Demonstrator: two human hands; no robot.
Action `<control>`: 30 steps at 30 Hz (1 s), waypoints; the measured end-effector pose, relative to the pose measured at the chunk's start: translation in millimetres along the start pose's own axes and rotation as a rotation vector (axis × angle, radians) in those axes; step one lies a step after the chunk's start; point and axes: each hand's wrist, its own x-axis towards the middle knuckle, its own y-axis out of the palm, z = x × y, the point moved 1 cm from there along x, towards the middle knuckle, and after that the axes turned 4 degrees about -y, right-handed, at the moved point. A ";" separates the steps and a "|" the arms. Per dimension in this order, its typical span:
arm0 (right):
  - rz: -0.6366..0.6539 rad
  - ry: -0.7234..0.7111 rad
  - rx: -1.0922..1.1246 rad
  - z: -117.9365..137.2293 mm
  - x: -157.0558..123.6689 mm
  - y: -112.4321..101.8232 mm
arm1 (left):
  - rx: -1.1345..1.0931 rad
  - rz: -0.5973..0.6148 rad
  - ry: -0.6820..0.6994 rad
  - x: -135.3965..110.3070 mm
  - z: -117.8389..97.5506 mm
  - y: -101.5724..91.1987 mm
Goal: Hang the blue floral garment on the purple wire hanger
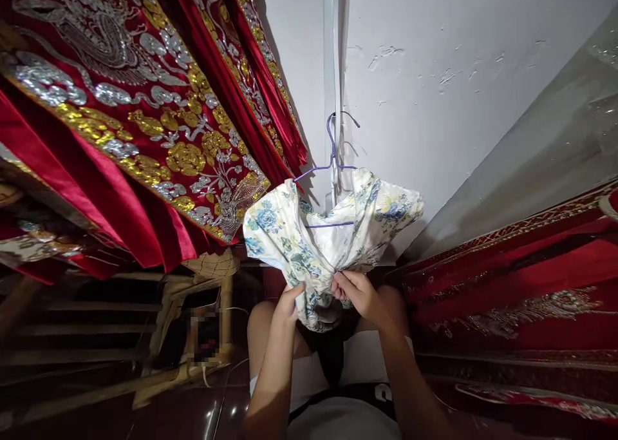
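Observation:
A white dress or blouse with blue and yellow flowers hangs on a purple clothes hanger, whose hook is by a narrow pale strip on the wall. My left hand grips the garment at its lower left side, thumb on top and the other fingers hidden by the cloth. With fingers curled in a pinch, my right hand holds the cloth at the bottom of the V-shaped neckline. The fabric bunches between both hands, and its lower part drops toward my lap.
Red cloths with gold and silver sequins hang at the left. Below them stands a bamboo chair with a blurred-out object and a white cable. A white wall is ahead; more red embroidered fabric lies at the right.

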 end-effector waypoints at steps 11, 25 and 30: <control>-0.106 0.049 0.034 -1.9 8.3 10.9 | 0.781 -0.411 0.811 8.5 19.6 22.2; -0.123 -0.120 0.068 145.5 92.0 -46.1 | 1.228 0.135 0.623 16.1 45.7 49.0; -0.109 -0.206 0.095 149.0 92.7 -31.9 | 1.293 0.218 0.593 28.5 23.6 46.4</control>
